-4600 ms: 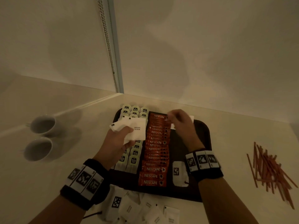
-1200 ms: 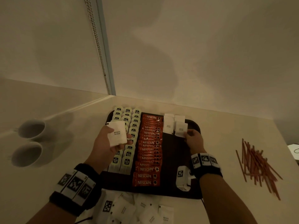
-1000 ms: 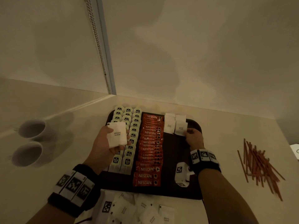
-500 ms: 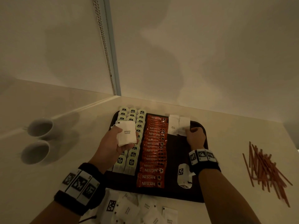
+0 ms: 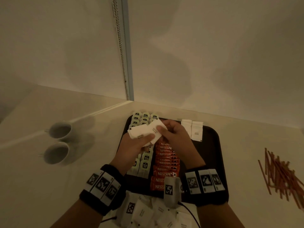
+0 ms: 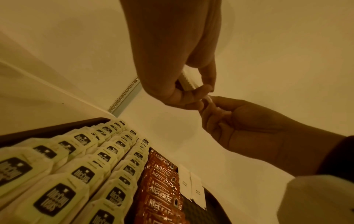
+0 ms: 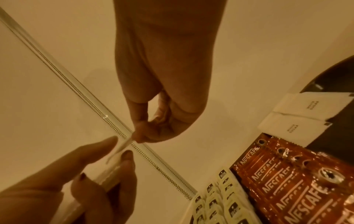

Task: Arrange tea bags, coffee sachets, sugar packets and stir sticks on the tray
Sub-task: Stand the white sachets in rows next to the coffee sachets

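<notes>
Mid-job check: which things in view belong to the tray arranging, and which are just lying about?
Job:
dark brown plastic tray
green-labelled tea bags
orange Nescafe coffee sachets
white paper sugar packets
thin orange stir sticks
both hands

Lying about:
two white ceramic cups

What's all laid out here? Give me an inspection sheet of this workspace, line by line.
Surface: pale counter, dark tray on it.
Job's things: tea bags and coffee sachets in rows on the tray; two sugar packets at its far end; more loose sugar packets at the near edge; stir sticks piled off the tray.
Clutter: two cups.
Grippers: left hand holds a sugar stack; right hand pinches its top packet.
Cables: one thin cable.
Surroundings: plain walls, bead chain.
</notes>
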Available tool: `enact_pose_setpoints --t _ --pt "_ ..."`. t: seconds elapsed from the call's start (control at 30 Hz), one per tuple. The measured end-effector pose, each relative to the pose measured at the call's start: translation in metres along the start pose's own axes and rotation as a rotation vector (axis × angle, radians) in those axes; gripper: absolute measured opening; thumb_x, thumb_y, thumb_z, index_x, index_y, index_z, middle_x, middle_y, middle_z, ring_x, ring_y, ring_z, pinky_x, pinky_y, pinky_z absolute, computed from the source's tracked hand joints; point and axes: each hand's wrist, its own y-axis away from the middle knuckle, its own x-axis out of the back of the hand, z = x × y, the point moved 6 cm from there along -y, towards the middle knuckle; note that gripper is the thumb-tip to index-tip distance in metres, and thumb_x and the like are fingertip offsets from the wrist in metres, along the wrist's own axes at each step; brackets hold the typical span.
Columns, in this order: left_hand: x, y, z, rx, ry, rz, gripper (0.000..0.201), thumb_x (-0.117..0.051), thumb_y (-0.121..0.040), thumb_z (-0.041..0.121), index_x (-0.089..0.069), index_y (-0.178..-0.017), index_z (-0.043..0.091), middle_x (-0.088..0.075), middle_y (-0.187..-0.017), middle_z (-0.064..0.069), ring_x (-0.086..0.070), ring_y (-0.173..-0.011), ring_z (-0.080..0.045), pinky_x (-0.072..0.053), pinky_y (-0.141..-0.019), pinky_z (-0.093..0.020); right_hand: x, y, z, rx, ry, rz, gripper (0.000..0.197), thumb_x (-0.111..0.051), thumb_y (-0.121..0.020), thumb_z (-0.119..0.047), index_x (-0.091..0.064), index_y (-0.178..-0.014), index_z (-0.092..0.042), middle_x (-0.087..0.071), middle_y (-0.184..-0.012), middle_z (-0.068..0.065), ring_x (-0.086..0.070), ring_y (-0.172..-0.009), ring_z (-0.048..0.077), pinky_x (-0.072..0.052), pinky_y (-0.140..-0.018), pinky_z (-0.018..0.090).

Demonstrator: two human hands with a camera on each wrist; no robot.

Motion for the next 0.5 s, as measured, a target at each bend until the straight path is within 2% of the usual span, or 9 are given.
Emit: enact_pose_setpoints --t 0.07,0.13,0.23,0.3,0.4,0.5 --pt "0.001 0.001 0.001 -0.016 -0.018 -0.005 0.028 -0.074 -0.077 0.003 -0.065 -0.101 0.014 -0.070 -0.084 -0.006 -0.064 -0.075 -0.020 -0.047 -0.055 -0.027 -0.003 0.004 0.004 -0.060 -0.104 -0.012 0.020 -0.059 -0.091 -0.012 -0.057 -0.110 -0.006 -0.066 -0.099 0.011 -0.064 -0.068 0.010 -0.052 -0.061 0.018" --pt "0.003 0.000 0.002 -0.026 -0.002 0.018 0.028 -0.069 -0.081 0.001 -0.064 -0.104 0.015 -0.071 -0.088 -0.005 -0.067 -0.077 -0.017 -0.048 -0.054 -0.025 -0.005 0.009 0.008 -0.098 -0.151 -0.052 0.023 -0.059 -0.089 -0.009 -0.052 -0.112 -0.008 -0.064 -0.107 0.014 -0.068 -0.076 0.014 -0.053 -0.065 0.021" --pt "0.008 -0.003 0.004 -0.023 0.053 0.077 0.022 -0.070 -0.081 0.003 -0.064 -0.099 0.014 -0.072 -0.088 -0.005 -0.070 -0.079 -0.018 -0.050 -0.052 -0.023 -0.008 0.017 0.010 -0.114 -0.010 -0.156 0.028 -0.064 -0.086 -0.013 -0.051 -0.108 -0.022 -0.068 -0.106 0.007 -0.069 -0.089 0.018 -0.057 -0.074 0.028" --pt "0.010 -0.004 0.006 -0.026 0.045 0.098 0.018 -0.071 -0.081 0.004 -0.065 -0.096 0.012 -0.072 -0.084 -0.003 -0.071 -0.076 -0.015 -0.051 -0.051 -0.022 -0.006 0.021 0.010 -0.113 0.053 -0.165 0.025 -0.064 -0.086 -0.018 -0.053 -0.107 -0.028 -0.068 -0.104 0.002 -0.068 -0.093 0.017 -0.057 -0.077 0.028" --pt "0.011 -0.006 0.006 -0.041 -0.001 0.100 0.016 -0.072 -0.081 0.005 -0.066 -0.092 0.015 -0.072 -0.079 0.002 -0.070 -0.073 -0.012 -0.052 -0.053 -0.023 0.001 0.022 0.009 -0.071 0.101 -0.108 0.014 -0.060 -0.089 -0.023 -0.059 -0.102 -0.027 -0.067 -0.103 0.000 -0.066 -0.094 0.018 -0.057 -0.080 0.030" --pt "0.010 -0.007 0.004 -0.030 -0.009 0.099 0.011 -0.070 -0.083 0.009 -0.066 -0.092 0.015 -0.071 -0.080 0.000 -0.068 -0.072 -0.012 -0.052 -0.054 -0.024 0.008 0.021 0.017 -0.082 0.057 -0.078 0.012 -0.061 -0.088 -0.019 -0.063 -0.100 -0.021 -0.068 -0.101 0.003 -0.067 -0.094 0.021 -0.057 -0.082 0.034"
